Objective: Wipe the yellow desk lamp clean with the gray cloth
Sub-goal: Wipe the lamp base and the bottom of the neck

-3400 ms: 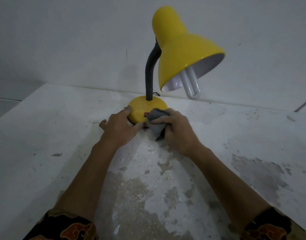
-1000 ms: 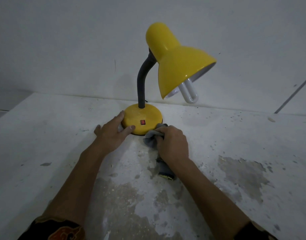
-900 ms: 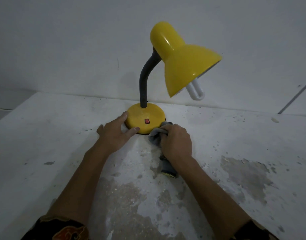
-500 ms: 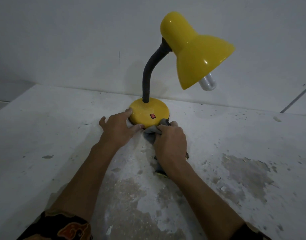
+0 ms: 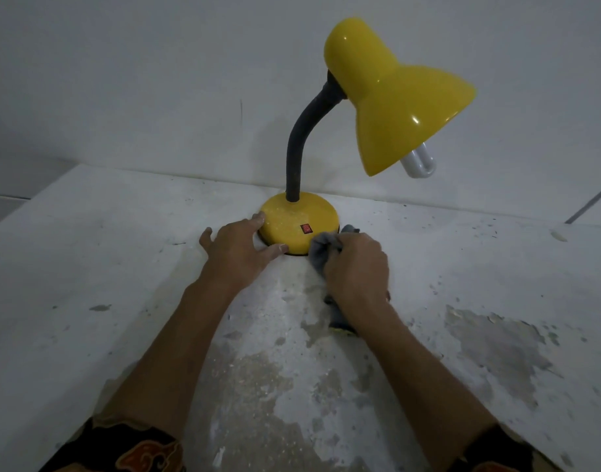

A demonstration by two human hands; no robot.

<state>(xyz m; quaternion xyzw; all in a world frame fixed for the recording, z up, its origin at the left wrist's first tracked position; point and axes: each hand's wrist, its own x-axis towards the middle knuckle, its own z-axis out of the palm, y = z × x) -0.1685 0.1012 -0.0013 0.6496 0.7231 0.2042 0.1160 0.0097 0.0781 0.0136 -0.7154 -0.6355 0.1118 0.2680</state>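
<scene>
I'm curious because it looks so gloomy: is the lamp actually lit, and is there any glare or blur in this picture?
Head view: dim, bluish light, and the bulb looks unlit; head view: small glare spots sit on the yellow shade; head view: the right hand and gray cloth are sharp, with no marked blur.

Dim, flat light; wide-angle edge distortion

Worn white table [image 5: 105,260] (gray flaked patches), yellow desk lamp [image 5: 292,219] and gray cloth [image 5: 321,248] on it.
</scene>
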